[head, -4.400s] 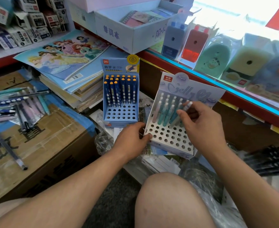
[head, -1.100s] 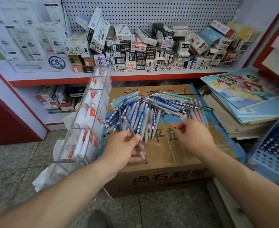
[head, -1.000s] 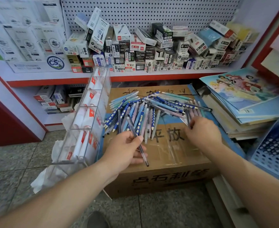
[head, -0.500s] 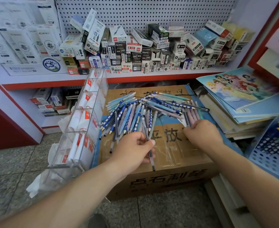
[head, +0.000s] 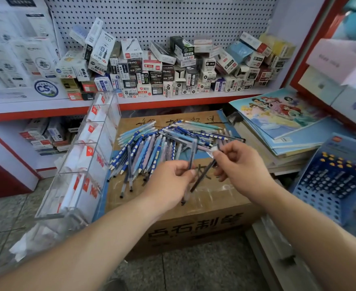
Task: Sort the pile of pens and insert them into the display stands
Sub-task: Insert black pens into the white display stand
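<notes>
Change: since half a second ago, the right hand [head: 242, 166] has lifted off the right edge of the pile of pens [head: 152, 143] and come toward the left hand [head: 170, 179]. It now carries a dark pen [head: 204, 175]. The left hand keeps its grey pen [head: 192, 154].
Surface: I see a cardboard box [head: 194, 225] standing on a speckled floor [head: 3, 217], with the pile fanned across the far half of its top.
Room: a clear rack [head: 84, 164] leans against the box's left side. A shelf of small cartons [head: 162, 68] runs behind the box under a pegboard [head: 162, 17]. A stack of picture books [head: 278, 122] sits to the box's right.
Display stand: a blue display stand [head: 330, 181] is right of the box, partly filled.
Left hand: fingers curled round the grey pen, held near upright over the box's near half.
Right hand: thumb and fingertips pinched on the dark pen's upper end, with the pen slanting down toward the left hand. I cannot tell whether the two pens touch.
</notes>
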### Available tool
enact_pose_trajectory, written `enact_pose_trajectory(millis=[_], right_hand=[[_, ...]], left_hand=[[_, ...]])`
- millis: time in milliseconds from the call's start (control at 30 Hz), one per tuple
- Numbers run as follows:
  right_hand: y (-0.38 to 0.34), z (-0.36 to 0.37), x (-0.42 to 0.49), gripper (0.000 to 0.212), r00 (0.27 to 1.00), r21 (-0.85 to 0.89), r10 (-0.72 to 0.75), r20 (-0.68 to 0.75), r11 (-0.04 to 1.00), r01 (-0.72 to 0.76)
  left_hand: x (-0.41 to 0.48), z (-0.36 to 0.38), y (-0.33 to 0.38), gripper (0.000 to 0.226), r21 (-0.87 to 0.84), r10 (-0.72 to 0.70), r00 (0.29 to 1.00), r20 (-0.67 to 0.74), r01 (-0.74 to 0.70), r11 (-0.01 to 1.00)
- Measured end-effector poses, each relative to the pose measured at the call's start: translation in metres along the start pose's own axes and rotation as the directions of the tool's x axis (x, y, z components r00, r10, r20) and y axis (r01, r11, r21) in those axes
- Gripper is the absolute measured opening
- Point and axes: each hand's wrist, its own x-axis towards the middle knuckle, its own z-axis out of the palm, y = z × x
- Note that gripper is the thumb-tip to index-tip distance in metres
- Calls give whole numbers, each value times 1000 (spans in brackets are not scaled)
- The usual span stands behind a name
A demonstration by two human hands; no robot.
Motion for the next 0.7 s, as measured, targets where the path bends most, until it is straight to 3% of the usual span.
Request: enact_pose_trajectory(millis=[200,300,333,400,467,700], right_hand=[[6,10,8,14,996,81,8,90,997,-16],[11,8,19,23,984,157,111,141,979,-133],[18,6,26,26,982,126,153,110,978,-167],[39,-1,41,24,990,-216,139,-26,966,-142],[57,-7,50,22,987,-530,117,-106,834,-156],[80,0,65,36,971,-664,187,-150,709,-239]], left_hand=[[-4,14,7,15,-176,-118,959,258,167,970],[-1,11,1,11,-130,-134,956,263,172,976],[0,10,-1,11,-104,-140,959,248,170,980],[2,8,-5,13,-92,-161,965,206,183,979],[4,6,-7,15,-115,-172,971,168,192,975],[8,5,-8,15,-152,-152,981,118,169,974]])
